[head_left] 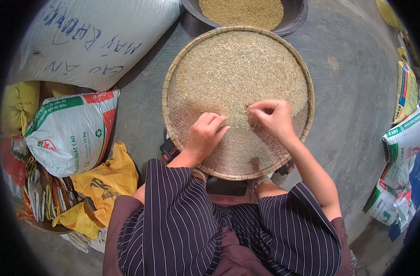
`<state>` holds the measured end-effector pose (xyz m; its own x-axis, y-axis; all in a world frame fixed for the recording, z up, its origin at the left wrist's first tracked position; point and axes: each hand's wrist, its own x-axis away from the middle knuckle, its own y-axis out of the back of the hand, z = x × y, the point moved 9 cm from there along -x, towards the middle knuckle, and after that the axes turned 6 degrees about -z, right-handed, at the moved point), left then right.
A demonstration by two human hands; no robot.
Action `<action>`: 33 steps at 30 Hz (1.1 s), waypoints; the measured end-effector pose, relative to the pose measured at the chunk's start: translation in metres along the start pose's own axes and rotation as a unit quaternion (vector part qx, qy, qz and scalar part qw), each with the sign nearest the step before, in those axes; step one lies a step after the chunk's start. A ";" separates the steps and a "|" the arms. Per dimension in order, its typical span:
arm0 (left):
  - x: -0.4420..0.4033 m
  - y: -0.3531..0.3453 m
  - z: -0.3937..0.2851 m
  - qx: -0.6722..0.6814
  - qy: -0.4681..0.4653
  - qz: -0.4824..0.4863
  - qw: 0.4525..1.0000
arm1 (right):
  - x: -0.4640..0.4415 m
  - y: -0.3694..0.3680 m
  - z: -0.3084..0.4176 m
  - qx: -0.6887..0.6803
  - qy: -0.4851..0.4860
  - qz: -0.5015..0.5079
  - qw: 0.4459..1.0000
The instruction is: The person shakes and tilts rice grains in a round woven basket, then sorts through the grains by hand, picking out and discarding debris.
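A round woven bamboo tray with a bound rim rests over my feet. A layer of unhusked rice grains covers its far part, thinning out toward me, where the weave shows. Above the near edge of the grain, my left hand is loosely curled, with a small gap between thumb and index finger and nothing visible in it. My right hand is closed in a pinch just over the grain; whatever lies between the fingertips is too small to make out.
Behind the tray stands a dark basin of golden grain. A large white sack and a smaller printed feed sack lie at left, near a yellow bag. More feed sacks line the right side of the concrete floor.
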<state>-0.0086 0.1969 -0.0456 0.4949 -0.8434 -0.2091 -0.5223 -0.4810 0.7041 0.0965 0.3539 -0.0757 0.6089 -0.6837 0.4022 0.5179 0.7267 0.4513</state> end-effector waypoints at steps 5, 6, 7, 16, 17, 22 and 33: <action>0.000 -0.010 0.004 0.009 -0.019 0.016 1.000 | -0.059 0.059 0.112 -0.085 0.215 -0.141 0.963; -0.002 -0.011 0.005 0.009 -0.013 0.021 1.000 | -0.064 0.070 0.129 -0.113 0.270 -0.187 0.938; -0.003 -0.012 0.005 0.009 -0.015 0.021 1.000 | -0.064 0.074 0.131 -0.114 0.271 -0.189 0.937; -0.007 -0.014 0.007 0.013 -0.024 0.027 0.999 | 0.001 0.028 0.029 0.000 0.100 0.001 0.995; -0.007 -0.013 0.005 0.009 -0.037 0.024 0.999 | 0.010 0.025 0.019 0.000 0.100 0.001 0.995; -0.006 -0.012 0.000 0.016 -0.072 0.013 0.997 | 0.045 -0.012 0.005 0.109 0.220 0.081 0.966; -0.007 -0.010 0.003 0.018 -0.037 0.014 0.999 | 0.039 -0.019 0.003 0.179 0.254 0.044 0.949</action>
<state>-0.0091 0.2071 -0.0535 0.4278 -0.8716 -0.2395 -0.5611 -0.4638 0.6856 0.1087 0.3130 -0.0663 0.8987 -0.4349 0.0563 0.2689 0.6479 0.7126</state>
